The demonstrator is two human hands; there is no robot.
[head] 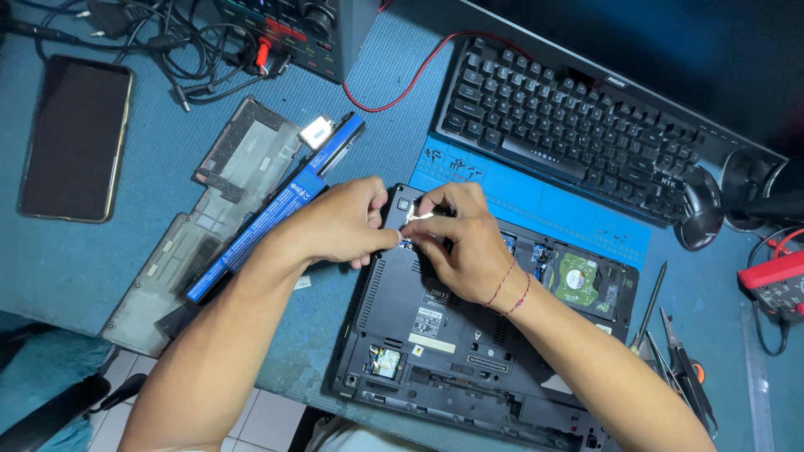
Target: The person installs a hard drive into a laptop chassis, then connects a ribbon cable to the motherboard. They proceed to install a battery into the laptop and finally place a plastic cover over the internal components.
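A black laptop (435, 335) lies upside down on the blue mat with its bottom cover off, a hard drive (578, 280) showing at its right. My left hand (339, 222) and my right hand (465, 243) meet over the laptop's upper left corner. Both pinch a small silver metal piece (416, 216) between their fingertips. What lies under the fingers is hidden. Red threads circle my right wrist.
A long blue battery (276, 209) and the grey bottom cover (226, 176) lie left of the laptop. A phone (75, 138) rests far left. A black keyboard (578, 125), mouse (699, 209), tweezers and cutters (678, 360), cables and a red meter (775, 280) surround.
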